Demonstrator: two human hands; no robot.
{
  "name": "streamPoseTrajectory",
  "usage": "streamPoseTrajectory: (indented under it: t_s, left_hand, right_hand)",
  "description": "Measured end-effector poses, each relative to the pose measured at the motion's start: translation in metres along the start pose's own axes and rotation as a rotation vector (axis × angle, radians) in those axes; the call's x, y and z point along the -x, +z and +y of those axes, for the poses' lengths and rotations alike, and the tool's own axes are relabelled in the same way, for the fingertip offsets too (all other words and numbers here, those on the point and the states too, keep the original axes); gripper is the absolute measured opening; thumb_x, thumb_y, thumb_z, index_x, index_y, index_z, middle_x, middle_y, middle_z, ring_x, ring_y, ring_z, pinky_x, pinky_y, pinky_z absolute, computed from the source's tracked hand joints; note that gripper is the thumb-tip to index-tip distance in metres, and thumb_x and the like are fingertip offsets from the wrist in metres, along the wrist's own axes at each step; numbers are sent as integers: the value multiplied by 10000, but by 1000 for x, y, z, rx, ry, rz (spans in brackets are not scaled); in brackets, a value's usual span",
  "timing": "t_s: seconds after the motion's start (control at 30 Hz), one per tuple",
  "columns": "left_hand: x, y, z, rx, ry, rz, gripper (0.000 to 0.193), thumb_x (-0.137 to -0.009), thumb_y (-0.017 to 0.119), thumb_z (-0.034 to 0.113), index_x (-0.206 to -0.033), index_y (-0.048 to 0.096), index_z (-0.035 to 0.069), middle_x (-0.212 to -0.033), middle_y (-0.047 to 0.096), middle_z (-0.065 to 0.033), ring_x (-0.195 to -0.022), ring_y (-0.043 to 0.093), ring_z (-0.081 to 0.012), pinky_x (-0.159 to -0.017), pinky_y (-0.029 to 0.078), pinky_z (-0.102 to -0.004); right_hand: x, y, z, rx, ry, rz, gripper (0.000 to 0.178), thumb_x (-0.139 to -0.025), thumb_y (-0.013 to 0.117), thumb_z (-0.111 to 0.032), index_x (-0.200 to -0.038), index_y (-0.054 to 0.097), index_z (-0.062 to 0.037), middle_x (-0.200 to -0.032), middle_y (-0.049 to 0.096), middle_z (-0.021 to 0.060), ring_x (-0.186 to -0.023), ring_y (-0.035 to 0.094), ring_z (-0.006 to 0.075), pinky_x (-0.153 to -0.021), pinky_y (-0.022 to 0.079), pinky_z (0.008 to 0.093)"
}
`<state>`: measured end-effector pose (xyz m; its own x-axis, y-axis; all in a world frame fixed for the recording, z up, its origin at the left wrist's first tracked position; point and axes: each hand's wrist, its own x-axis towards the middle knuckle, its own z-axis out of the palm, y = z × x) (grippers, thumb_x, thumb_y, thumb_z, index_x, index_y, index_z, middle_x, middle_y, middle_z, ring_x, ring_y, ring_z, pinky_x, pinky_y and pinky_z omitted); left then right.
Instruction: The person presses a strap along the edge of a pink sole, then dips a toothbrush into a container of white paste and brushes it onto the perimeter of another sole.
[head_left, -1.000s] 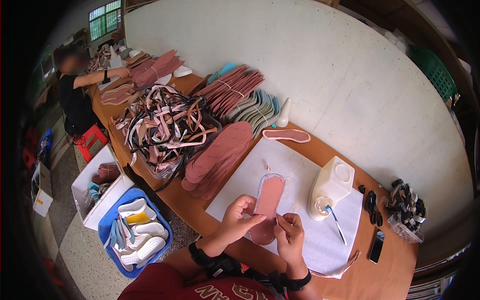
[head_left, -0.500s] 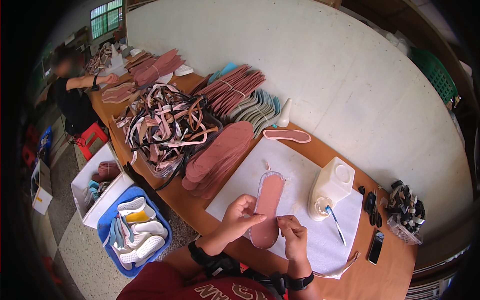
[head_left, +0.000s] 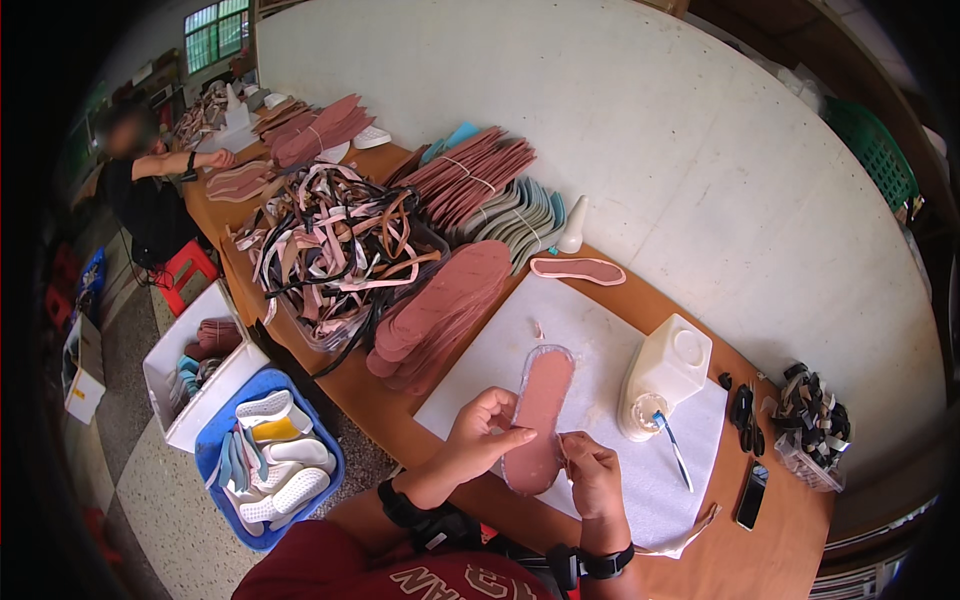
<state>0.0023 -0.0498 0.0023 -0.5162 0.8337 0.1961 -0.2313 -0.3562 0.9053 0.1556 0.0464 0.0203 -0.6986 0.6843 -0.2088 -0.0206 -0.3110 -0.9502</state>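
A brownish-pink insole (head_left: 546, 400) with a pale, shiny rim is held up at a tilt over the white sheet (head_left: 460, 385). My left hand (head_left: 480, 432) grips its left edge, thumb lying across the face and the fingers behind. At the lower right edge of the insole, my right hand (head_left: 592, 476) is closed in a pinch; whether a thin strip is also between those fingertips I cannot tell. To the right on the sheet stands a white plastic container (head_left: 668, 365) with an open mouth, and a blue-and-white brush (head_left: 675, 455) leans out of it.
Stacked pink insoles (head_left: 440, 315) and a heap of strips (head_left: 335, 250) lie left. Another insole (head_left: 580, 270) rests beyond the sheet. Scissors (head_left: 744, 410) and a phone (head_left: 752, 495) are at right. A blue basket (head_left: 335, 470) stands on the floor; a co-worker (head_left: 145, 200) is far left.
My right hand has slid slightly down and right along the insole's edge. My left hand keeps its grip, and the view has shifted a little.
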Motion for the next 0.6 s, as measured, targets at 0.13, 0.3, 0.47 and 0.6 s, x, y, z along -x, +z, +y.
streamPoseTrajectory:
  t_s: [0.13, 0.3, 0.47, 0.6]
  left_hand:
    - [0, 0, 1, -66, 61, -8, 227, -753, 675, 54, -906, 507, 50, -840, 555, 1, -774, 509, -53, -700, 401, -212]
    - [0, 0, 2, -48, 38, -13, 225, -755, 676, 59, -903, 506, 50, -830, 550, 4, -767, 507, -57, -704, 400, -212]
    - [-1, -1, 1, 3, -14, -11, 229, -753, 681, 62, -898, 505, 51, -836, 551, 4, -764, 503, -57, -699, 401, -210]
    - [-1, -3, -1, 36, -16, -35, 229, -755, 679, 61, -900, 502, 53, -840, 548, 5, -764, 499, -55, -698, 403, -209]
  right_hand:
    - [0, 10, -3, 19, -61, 31, 141, -825, 607, -89, -903, 652, 19, -758, 581, 3, -658, 467, 63, -606, 348, 187]
    - [-2, 10, -2, 34, -117, 39, 112, -795, 635, -49, -893, 650, 4, -723, 594, -2, -590, 447, 25, -515, 313, 153]
    - [-2, 6, -4, 22, 4, 21, 123, -784, 641, -7, -902, 651, 23, -858, 625, 43, -784, 553, 95, -729, 432, 208]
    - [-3, 5, 0, 136, -78, 25, 111, -777, 644, -14, -883, 660, 17, -811, 622, 51, -747, 557, 101, -688, 439, 218]
